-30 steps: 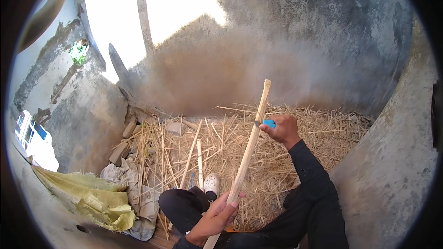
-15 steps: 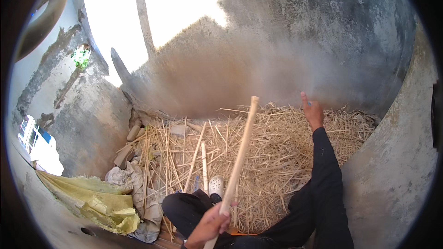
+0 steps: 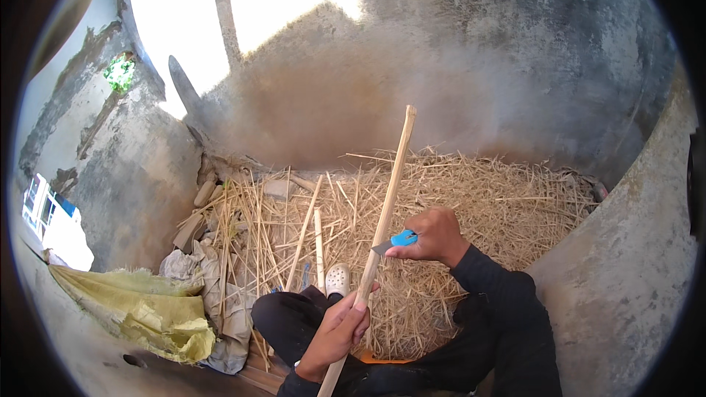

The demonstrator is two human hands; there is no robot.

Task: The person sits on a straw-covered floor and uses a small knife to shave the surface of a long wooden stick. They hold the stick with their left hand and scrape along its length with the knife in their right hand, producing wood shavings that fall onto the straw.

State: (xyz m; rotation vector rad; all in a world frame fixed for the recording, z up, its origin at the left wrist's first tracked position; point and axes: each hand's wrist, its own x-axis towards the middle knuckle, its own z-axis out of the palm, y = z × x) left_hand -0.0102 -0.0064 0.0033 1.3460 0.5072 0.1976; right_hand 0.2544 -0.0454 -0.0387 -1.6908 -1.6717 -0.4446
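Pale wooden stick [image 3: 386, 213] held, blue-handled knife [image 3: 404, 238] at its side

Grasping the stick below its visible middle with the left grip [image 3: 340, 331], upper end in front of the wall [image 3: 485, 44]. Clenching the knife in the right grip [image 3: 437, 237] — blade apparently touching the stick, though hard to judge. Straw [image 3: 515, 206] beneath — white shoe [image 3: 337, 279] just left.
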